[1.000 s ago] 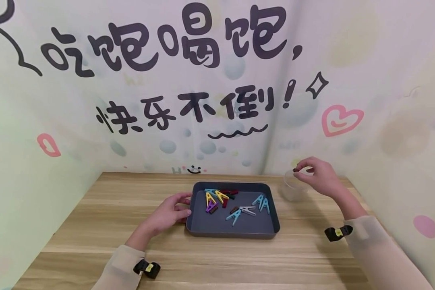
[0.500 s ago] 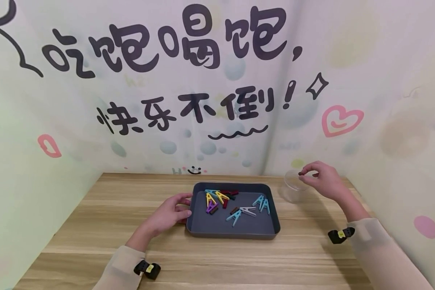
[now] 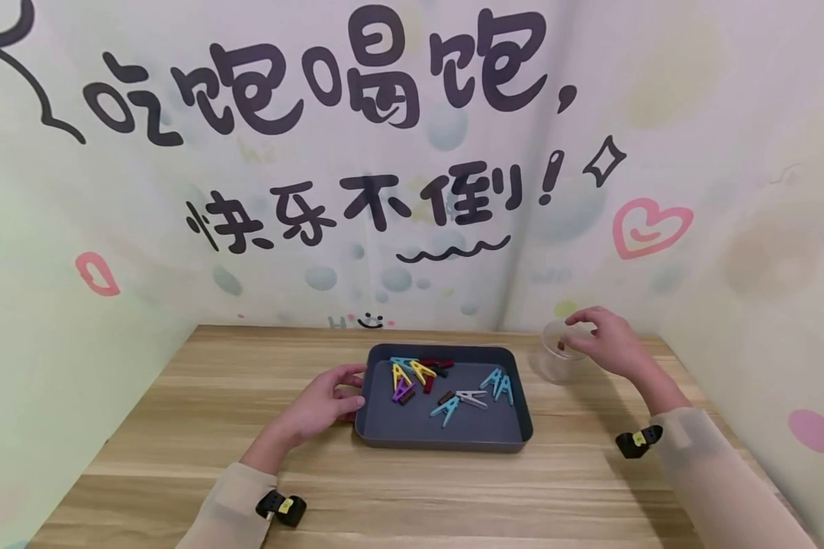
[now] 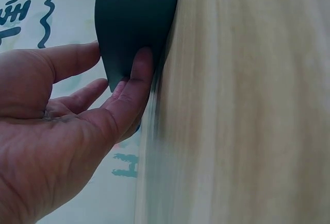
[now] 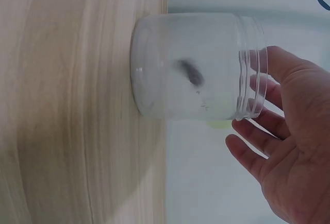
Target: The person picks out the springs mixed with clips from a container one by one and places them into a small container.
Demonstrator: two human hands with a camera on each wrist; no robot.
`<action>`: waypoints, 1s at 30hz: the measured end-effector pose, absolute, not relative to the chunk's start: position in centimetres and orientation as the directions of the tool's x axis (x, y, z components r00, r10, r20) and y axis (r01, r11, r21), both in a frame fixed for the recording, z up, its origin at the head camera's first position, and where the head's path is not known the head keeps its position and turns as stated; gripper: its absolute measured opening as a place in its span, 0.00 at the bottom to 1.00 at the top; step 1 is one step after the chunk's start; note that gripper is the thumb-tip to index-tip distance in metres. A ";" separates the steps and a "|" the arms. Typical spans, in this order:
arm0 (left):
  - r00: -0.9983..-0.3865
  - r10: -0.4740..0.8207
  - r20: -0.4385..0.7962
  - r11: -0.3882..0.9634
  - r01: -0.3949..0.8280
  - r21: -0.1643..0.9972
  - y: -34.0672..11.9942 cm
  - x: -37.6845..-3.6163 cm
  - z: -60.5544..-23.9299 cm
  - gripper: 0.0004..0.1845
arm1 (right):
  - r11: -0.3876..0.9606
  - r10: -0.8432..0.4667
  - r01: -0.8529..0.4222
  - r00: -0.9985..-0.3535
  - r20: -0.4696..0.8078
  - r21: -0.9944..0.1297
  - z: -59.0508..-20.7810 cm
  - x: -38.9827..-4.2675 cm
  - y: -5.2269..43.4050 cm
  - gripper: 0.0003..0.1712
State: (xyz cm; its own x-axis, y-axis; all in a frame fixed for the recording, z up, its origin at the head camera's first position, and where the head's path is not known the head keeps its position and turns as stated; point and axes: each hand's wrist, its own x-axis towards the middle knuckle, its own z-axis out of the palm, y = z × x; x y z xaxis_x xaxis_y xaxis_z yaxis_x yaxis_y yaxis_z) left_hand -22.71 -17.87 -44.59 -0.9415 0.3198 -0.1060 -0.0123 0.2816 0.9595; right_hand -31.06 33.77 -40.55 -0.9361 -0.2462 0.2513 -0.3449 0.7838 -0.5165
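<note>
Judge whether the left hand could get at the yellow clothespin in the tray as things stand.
Probably yes: the left hand already rests against the tray by its left wall, the tray is open-topped, and the yellow clothespin lies uncovered nearby.

Tray [image 3: 446,435] at centre of the surface [image 3: 178,427]. Clothes pegs [image 3: 446,393] scattered in the tray, massed toward its 12 o'clock half. Left hand [image 3: 323,404] at 9 o'clock of the tray, fingers [image 4: 139,80] touching its wall. Jar [image 3: 556,354] upright on the surface at 2 o'clock of the tray, apart from it; one small piece [image 5: 192,73] inside. Right hand [image 3: 607,343] at 3 o'clock of the jar, beside its rim.
</note>
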 end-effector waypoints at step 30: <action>-0.942 0.321 -0.101 0.284 -0.006 0.959 -17.8 -22.6 -44.2 0.32 | 0.760 -0.321 -0.426 -0.903 0.287 -0.491 -37.5 -30.1 28.5 0.26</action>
